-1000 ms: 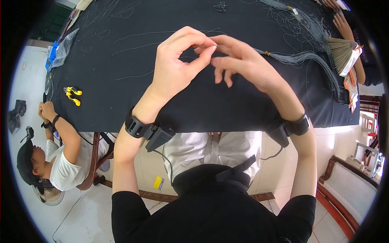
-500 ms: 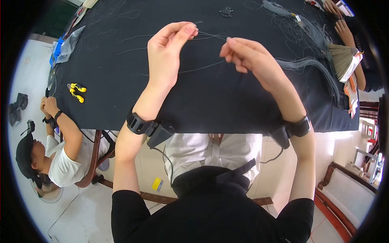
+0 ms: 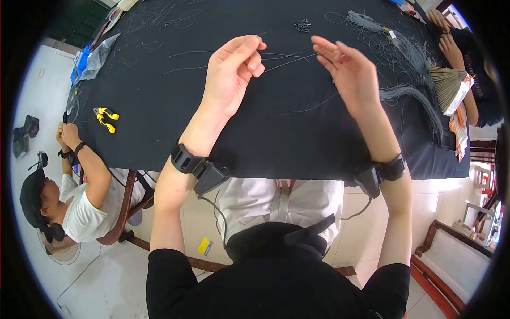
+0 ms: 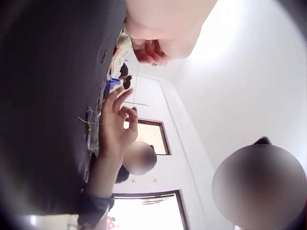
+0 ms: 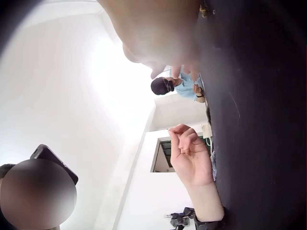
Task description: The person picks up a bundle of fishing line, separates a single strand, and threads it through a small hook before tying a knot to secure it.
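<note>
My left hand is raised over the black-covered table, thumb and fingertips pinching a thin grey line like fishing line. The line runs across toward my right hand. In the left wrist view the right hand holds a fingertip and thumb together at the line's end, its other fingers stretched out. From the right wrist view, the left hand shows its thumb and index finger meeting at the tips. Loose ends of line trail left from the left hand.
A bundle of grey lines lies on the right, near a fanned stack of strips. Small dark pieces sit in a pile beyond the hands. Yellow-handled pliers lie left. Other people sit at both sides.
The hands were together at the fingertips and have drawn apart. My right hand has moved to the right and its fingers have spread; the line now stretches between the hands.
</note>
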`<state>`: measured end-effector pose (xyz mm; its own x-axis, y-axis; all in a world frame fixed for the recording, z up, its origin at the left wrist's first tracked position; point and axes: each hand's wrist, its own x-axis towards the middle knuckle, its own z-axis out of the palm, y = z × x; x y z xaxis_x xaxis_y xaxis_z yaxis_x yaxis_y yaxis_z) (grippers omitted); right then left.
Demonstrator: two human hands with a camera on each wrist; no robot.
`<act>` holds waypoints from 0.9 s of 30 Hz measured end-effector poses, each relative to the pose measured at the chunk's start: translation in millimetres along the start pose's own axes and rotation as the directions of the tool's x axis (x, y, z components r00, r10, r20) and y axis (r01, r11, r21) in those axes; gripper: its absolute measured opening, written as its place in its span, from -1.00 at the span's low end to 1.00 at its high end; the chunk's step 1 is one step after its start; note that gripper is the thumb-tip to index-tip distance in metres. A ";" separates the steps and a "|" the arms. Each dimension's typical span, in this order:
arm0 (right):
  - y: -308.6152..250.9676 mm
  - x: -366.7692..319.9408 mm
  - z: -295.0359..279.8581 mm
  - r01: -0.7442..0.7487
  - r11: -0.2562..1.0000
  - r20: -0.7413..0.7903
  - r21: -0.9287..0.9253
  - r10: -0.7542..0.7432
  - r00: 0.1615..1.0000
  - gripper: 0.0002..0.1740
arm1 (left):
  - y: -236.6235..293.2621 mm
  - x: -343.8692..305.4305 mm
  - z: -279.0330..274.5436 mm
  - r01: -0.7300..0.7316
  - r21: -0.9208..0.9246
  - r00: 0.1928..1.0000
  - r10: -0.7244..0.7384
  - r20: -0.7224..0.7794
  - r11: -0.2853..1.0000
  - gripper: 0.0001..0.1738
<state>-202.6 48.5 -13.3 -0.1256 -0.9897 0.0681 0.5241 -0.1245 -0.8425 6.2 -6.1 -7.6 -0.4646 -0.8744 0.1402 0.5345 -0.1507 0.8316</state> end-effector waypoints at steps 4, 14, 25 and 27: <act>-6.0 5.5 -14.6 -0.009 0.897 -0.061 0.443 0.040 0.997 -0.76 | -1.4 -4.3 9.6 -0.075 0.593 0.990 0.132 -0.055 0.802 -0.86; -7.6 -10.1 6.5 -0.167 0.915 0.053 -0.367 0.199 0.978 -0.69 | -3.6 -7.9 12.4 -0.353 0.836 0.933 0.231 0.278 0.419 -0.95; -1.7 -14.8 16.0 -0.117 0.803 0.127 -0.584 0.233 0.964 -0.71 | -8.4 -9.3 17.2 -0.452 0.801 0.890 0.261 0.374 0.392 -0.95; -0.9 -15.0 16.0 -0.109 0.803 0.132 -0.586 0.227 0.965 -0.73 | -8.4 -9.6 17.5 -0.459 0.804 0.886 0.254 0.387 0.378 -0.95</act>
<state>-187.8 62.3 -5.0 0.1085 -0.9926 -0.0551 -0.0596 0.0488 -0.9970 -6.2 11.6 -6.6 -0.5492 -0.6347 0.5436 -0.1523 0.7156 0.6817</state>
